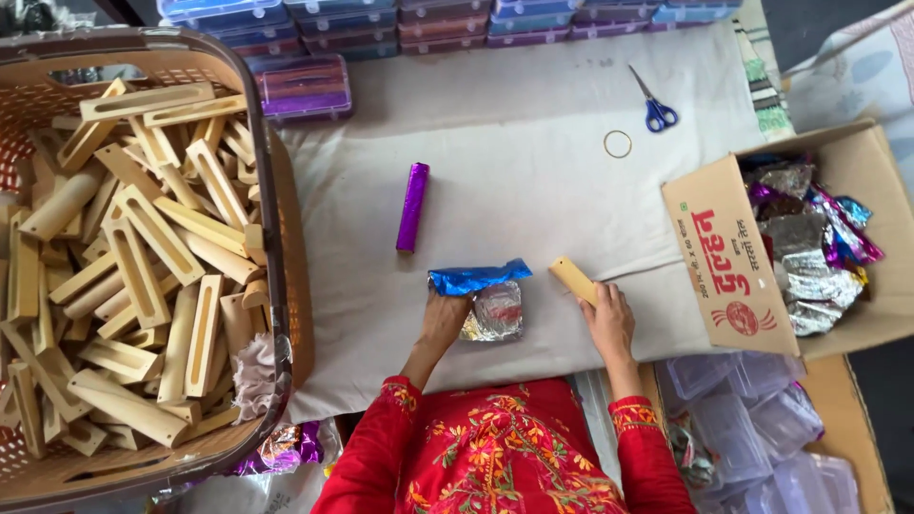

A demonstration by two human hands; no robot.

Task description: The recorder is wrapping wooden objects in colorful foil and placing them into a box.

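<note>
One purple wrapped block [412, 207] done; left hand [445, 319] pinning foil sheet [487, 298], right hand [608, 322] grip closed on bare wooden block [573, 279] — unwrapped; basket [271, 238] full.

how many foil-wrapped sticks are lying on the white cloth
1: a purple wrapped stick lies alone mid-cloth, above the left hand. The right hand holds a bare wooden stick. More may be hidden in the box.
</note>
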